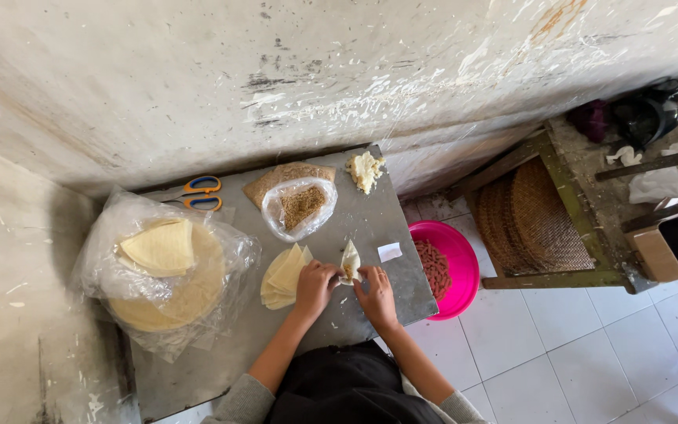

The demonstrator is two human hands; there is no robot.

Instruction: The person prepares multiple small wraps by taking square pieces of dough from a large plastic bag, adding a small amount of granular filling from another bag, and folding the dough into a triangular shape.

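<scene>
Pale folded pastry wrapper (350, 260), pinched in both hands' grip, left hand (315, 284) and right hand (376, 290), stands cupped to hold its filling above the grey tabletop (370, 212).

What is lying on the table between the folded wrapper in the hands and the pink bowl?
In the head view, only a small white paper slip lies between the folded wrapper and pink bowl.

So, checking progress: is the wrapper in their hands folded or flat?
Folded: the wrapper stands as a cone, pinched by both hands.

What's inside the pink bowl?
The pink bowl holds a pile of reddish strips. Its left part is hidden under the table edge.
</scene>
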